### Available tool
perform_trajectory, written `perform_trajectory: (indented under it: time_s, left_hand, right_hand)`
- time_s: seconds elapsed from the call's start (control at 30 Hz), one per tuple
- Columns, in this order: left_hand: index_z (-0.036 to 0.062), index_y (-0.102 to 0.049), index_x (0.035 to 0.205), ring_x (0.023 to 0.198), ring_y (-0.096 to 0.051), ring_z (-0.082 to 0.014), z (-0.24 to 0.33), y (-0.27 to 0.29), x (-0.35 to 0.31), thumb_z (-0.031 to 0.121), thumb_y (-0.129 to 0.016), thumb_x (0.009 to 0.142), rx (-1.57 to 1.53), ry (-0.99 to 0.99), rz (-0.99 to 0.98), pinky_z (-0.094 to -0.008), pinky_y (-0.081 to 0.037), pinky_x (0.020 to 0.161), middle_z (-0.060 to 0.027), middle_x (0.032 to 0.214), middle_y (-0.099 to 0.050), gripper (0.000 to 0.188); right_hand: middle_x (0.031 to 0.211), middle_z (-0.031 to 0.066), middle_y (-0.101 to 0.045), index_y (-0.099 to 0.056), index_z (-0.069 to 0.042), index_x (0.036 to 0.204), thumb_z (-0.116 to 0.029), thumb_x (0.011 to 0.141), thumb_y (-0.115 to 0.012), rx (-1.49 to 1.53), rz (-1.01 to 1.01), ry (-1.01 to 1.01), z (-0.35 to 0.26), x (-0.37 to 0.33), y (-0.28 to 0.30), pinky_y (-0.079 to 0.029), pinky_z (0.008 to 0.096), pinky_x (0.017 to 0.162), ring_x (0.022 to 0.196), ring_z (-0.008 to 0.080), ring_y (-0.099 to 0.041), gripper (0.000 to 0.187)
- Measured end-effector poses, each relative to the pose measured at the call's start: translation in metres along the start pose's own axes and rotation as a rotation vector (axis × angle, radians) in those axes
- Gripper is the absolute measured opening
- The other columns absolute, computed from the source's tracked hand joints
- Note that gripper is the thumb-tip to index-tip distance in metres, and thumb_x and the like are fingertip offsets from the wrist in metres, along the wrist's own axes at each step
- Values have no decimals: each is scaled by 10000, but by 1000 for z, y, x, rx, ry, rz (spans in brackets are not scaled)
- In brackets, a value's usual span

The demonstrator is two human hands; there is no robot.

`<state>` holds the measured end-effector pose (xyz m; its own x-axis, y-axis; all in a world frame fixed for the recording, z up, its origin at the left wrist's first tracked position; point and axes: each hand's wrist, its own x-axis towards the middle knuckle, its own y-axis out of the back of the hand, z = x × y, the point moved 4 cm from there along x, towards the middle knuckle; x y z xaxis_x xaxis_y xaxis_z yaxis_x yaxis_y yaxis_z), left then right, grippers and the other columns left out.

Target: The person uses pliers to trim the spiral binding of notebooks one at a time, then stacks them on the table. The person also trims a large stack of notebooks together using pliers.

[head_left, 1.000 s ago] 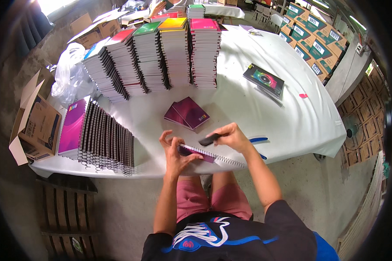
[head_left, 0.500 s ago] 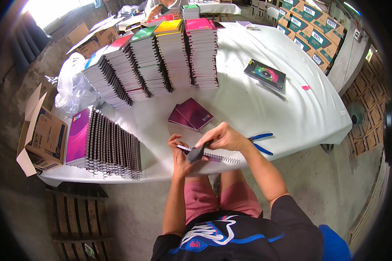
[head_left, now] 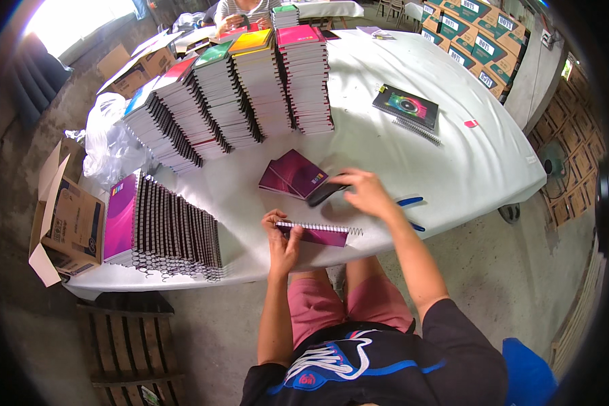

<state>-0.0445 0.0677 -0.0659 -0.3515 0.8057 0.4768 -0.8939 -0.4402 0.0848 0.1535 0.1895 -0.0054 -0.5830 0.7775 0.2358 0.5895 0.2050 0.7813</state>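
Near the table's front edge, my left hand (head_left: 281, 242) grips a purple spiral notebook (head_left: 318, 235), its wire binding facing up. An unfinished end of the coil (head_left: 356, 231) sticks out past the right end of the notebook. Farther out, my right hand (head_left: 365, 193) closes on a dark elongated object (head_left: 325, 193), blurred so that its kind is unclear. That object hangs beside two overlapping purple notebooks (head_left: 296, 172) lying on the table. Blue-handled pliers (head_left: 410, 201) lie next to my right forearm, which hides part of them.
A stack of purple spiral notebooks (head_left: 123, 220) stands at left beside an open cardboard box (head_left: 78, 223). Tall stacks of coloured notebooks (head_left: 304, 81) line the back. A black notebook (head_left: 407, 107) lies at right on the white tablecloth (head_left: 474, 176). Another person (head_left: 247, 13) sits behind.
My right hand has moved away from the binding, outward and to the right, with the dark object. The notebook stays in my left hand, its coil and cover now more exposed.
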Motion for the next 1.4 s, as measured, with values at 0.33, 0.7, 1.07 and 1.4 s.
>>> perform_trajectory:
  time_s: [0.33,0.7,1.07,1.4]
  left_hand:
    - [44,-436,1308,709,-546,-71,56,-5,1,14,-747,741,-106,146,342,-202,-447,673,-5,820,-617,647]
    - [-8,-315,1374,792,-628,-144,112,-9,0,-14,-742,720,245,-337,394,-261,-498,715,-70,823,-685,781]
    - [-13,-337,1346,779,-644,-179,112,-10,-4,-36,-738,710,365,-486,408,-276,-519,692,-91,869,-687,753]
    - [-23,-411,1229,682,-628,-189,115,-14,-5,-92,-702,712,492,-736,374,-254,-484,622,-100,856,-696,598]
  right_hand:
    - [1272,152,-436,-441,-239,1352,-457,846,-565,-398,144,-179,61,-147,36,-303,488,1016,1190,311,-404,564]
    - [1119,135,-465,-593,-236,1215,-342,878,-573,7,283,93,-137,-96,35,-339,434,939,1024,315,-463,353]
    - [1073,98,-496,-598,-253,1204,-355,859,-596,51,242,52,-139,-93,34,-346,395,891,984,255,-493,360]
    - [885,115,-616,-501,-15,1261,-319,961,-459,1617,-492,-425,-105,-106,1,-487,310,741,825,200,-604,430]
